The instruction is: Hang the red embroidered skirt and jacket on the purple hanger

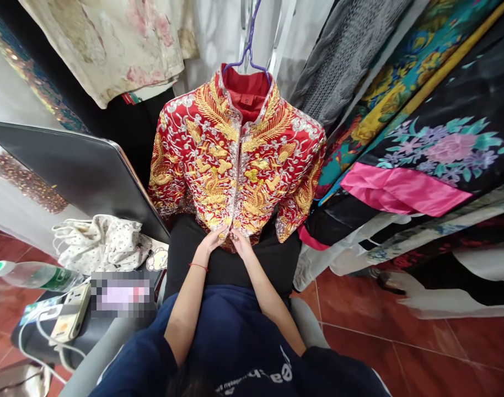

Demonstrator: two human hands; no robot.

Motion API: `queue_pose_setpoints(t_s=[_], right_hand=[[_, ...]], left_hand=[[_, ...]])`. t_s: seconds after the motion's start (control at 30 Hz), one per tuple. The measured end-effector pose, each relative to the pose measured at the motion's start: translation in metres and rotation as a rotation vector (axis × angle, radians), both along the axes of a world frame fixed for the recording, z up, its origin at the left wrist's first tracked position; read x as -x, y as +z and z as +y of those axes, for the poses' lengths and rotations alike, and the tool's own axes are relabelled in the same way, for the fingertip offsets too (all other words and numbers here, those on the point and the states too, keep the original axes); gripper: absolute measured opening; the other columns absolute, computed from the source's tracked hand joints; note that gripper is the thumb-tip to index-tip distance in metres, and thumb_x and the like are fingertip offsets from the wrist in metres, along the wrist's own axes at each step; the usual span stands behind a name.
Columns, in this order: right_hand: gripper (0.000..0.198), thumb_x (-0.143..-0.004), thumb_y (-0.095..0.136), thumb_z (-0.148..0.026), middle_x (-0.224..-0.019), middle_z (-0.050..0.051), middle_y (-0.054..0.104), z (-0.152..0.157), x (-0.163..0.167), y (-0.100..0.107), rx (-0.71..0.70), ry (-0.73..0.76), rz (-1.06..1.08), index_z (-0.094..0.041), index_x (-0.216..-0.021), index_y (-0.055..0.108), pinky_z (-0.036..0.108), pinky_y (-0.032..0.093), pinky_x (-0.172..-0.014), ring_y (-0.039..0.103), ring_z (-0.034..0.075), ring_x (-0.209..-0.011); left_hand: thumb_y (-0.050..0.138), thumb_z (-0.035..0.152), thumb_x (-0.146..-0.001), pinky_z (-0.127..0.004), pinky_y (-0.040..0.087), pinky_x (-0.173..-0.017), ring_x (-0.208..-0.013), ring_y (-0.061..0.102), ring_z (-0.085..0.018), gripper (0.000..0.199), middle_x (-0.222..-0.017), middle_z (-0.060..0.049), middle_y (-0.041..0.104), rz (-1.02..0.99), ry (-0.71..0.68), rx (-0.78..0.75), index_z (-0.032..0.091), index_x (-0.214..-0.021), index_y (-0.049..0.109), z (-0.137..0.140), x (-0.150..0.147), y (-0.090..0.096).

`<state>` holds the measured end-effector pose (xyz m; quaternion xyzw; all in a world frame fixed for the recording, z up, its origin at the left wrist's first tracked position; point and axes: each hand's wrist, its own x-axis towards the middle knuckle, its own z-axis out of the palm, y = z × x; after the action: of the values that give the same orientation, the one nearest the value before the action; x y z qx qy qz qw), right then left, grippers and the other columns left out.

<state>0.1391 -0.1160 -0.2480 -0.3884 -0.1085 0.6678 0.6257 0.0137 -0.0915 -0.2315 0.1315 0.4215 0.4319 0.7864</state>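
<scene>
A red jacket with gold and silver embroidery hangs in front of me from a purple hanger. Its front edges meet along the middle, and the lower part rests against a black cushion-like surface over my lap. At the bottom of the front opening, my left hand pinches the left hem corner. Close beside it, my right hand pinches the other hem corner, fingers pressed together. Any small fastener between the fingertips is too small to make out.
On the right hang several garments, among them a grey knit and a black embroidered one with a pink band. A dark panel stands at left. Below it are a dotted cloth, a plastic bottle and a power strip.
</scene>
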Motion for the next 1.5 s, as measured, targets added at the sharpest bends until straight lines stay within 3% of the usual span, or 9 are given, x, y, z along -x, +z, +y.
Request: queue_pose_setpoints(t_s=[0.13, 0.33, 0.57, 0.87, 1.07, 1.17, 1.3, 1.37, 1.5], right_hand=[[0.029, -0.058, 0.084, -0.013, -0.065, -0.005, 0.066, -0.001, -0.002, 0.001, -0.017, 0.030, -0.001, -0.017, -0.082, 0.069, 0.019, 0.045, -0.050, 0.056, 0.008, -0.057], [0.029, -0.060, 0.087, -0.016, -0.071, 0.000, 0.070, 0.000, -0.004, -0.004, -0.006, 0.057, -0.009, -0.015, -0.084, 0.072, 0.021, 0.051, -0.056, 0.062, 0.010, -0.063], [0.025, -0.062, 0.085, -0.016, -0.074, 0.003, 0.073, 0.002, -0.006, -0.010, 0.010, 0.051, -0.004, -0.014, -0.084, 0.073, 0.023, 0.056, -0.060, 0.064, 0.011, -0.064], [0.023, -0.065, 0.084, -0.015, -0.080, 0.004, 0.074, 0.000, -0.005, -0.008, 0.019, 0.042, 0.003, -0.013, -0.085, 0.075, 0.022, 0.057, -0.064, 0.067, 0.012, -0.070], [0.018, -0.078, 0.080, -0.025, -0.075, -0.001, 0.069, 0.001, -0.006, -0.015, 0.072, 0.025, -0.034, -0.014, -0.089, 0.070, 0.021, 0.053, -0.059, 0.062, 0.009, -0.063], [0.024, -0.093, 0.067, -0.033, -0.096, 0.003, 0.069, 0.003, -0.007, -0.020, 0.106, 0.064, -0.067, -0.014, -0.107, 0.065, 0.028, 0.058, -0.070, 0.066, 0.012, -0.078], [0.034, -0.096, 0.062, -0.037, -0.120, 0.008, 0.064, 0.004, -0.008, -0.023, 0.113, 0.121, -0.084, -0.016, -0.123, 0.060, 0.039, 0.058, -0.085, 0.066, 0.019, -0.101], [0.032, -0.096, 0.062, -0.037, -0.115, 0.007, 0.066, 0.003, -0.009, -0.024, 0.101, 0.129, -0.081, -0.015, -0.119, 0.062, 0.037, 0.059, -0.082, 0.067, 0.018, -0.096], [0.021, -0.088, 0.072, -0.032, -0.085, 0.002, 0.070, 0.002, -0.009, -0.022, 0.064, 0.105, -0.056, -0.012, -0.097, 0.069, 0.024, 0.056, -0.065, 0.065, 0.010, -0.072]], left_hand=[[0.075, 0.009, -0.081, -0.019, 0.055, -0.062, -0.066, 0.069, -0.012, 0.011, -0.085, -0.009, 0.076, 0.031, 0.010, -0.037, 0.009, -0.091, 0.075, -0.003, -0.001, 0.004], [0.081, 0.013, -0.076, -0.022, 0.057, -0.071, -0.074, 0.071, -0.014, 0.023, -0.095, -0.010, 0.077, 0.061, 0.026, -0.081, 0.012, -0.098, 0.075, -0.003, -0.001, 0.003], [0.083, 0.021, -0.076, -0.017, 0.052, -0.058, -0.069, 0.068, -0.011, 0.024, -0.087, -0.009, 0.076, 0.089, 0.002, -0.098, 0.011, -0.096, 0.075, -0.002, 0.001, -0.002], [0.084, 0.026, -0.074, -0.017, 0.047, -0.054, -0.064, 0.065, -0.010, 0.027, -0.083, -0.008, 0.075, 0.130, -0.022, -0.097, 0.011, -0.094, 0.075, -0.004, 0.002, -0.001], [0.085, 0.022, -0.071, -0.021, 0.051, -0.065, -0.074, 0.068, -0.015, 0.028, -0.091, -0.011, 0.077, 0.146, -0.056, -0.103, 0.011, -0.096, 0.076, -0.006, 0.006, 0.001], [0.085, 0.020, -0.072, -0.021, 0.051, -0.066, -0.075, 0.068, -0.014, 0.026, -0.091, -0.009, 0.077, 0.152, -0.049, -0.110, 0.012, -0.095, 0.077, -0.006, 0.006, 0.001], [0.082, 0.024, -0.075, -0.018, 0.045, -0.058, -0.069, 0.064, -0.011, 0.023, -0.085, -0.009, 0.076, 0.152, -0.067, -0.102, 0.012, -0.094, 0.078, -0.006, 0.005, 0.003], [0.082, 0.024, -0.076, -0.018, 0.045, -0.059, -0.068, 0.064, -0.011, 0.022, -0.083, -0.009, 0.076, 0.145, -0.079, -0.096, 0.011, -0.094, 0.078, -0.006, 0.006, 0.004], [0.082, 0.021, -0.075, -0.021, 0.047, -0.065, -0.070, 0.066, -0.014, 0.020, -0.080, -0.010, 0.075, 0.126, -0.079, -0.084, 0.010, -0.091, 0.078, -0.007, 0.006, 0.005]])
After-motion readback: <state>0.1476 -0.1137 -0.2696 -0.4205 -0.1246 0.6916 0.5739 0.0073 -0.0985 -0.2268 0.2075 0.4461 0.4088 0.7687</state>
